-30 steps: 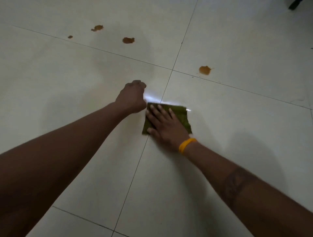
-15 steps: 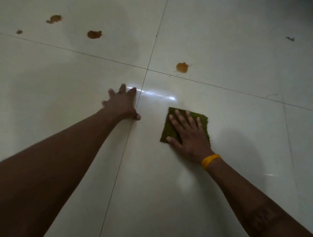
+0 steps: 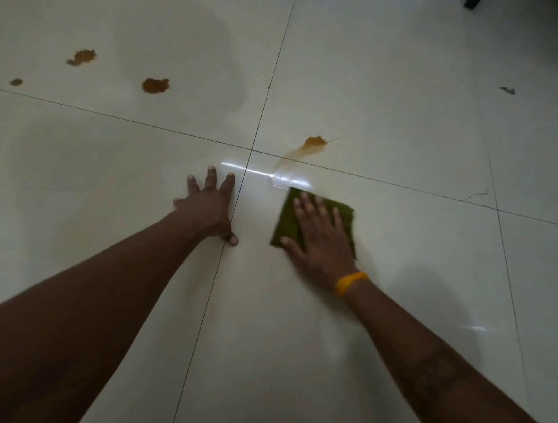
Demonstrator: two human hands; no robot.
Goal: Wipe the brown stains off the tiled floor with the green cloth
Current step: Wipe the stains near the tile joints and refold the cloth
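Note:
My right hand (image 3: 318,238), with a yellow wristband, presses flat with straight fingers on the square green cloth (image 3: 288,225) lying on the pale tiled floor (image 3: 392,105). Just beyond the cloth, a brown stain (image 3: 314,142) near the tile joint is smeared into a streak running down-left toward the cloth. My left hand (image 3: 208,205) rests flat on the floor to the cloth's left, fingers spread. Farther away on the upper-left tile sit three more brown stains: a round one (image 3: 155,85), an elongated one (image 3: 81,57) and a tiny one (image 3: 16,81).
Dark grout lines cross just above my left hand. A small dark mark (image 3: 508,90) lies on the far right tile, a thin scratch (image 3: 477,194) nearer. A dark object (image 3: 472,3) shows at the top right edge. A bright light glare lies between the hands.
My right hand has slid the cloth across the nearest stain and back, leaving a brown streak. My left fist opened and now rests flat with spread fingers. The view has shifted.

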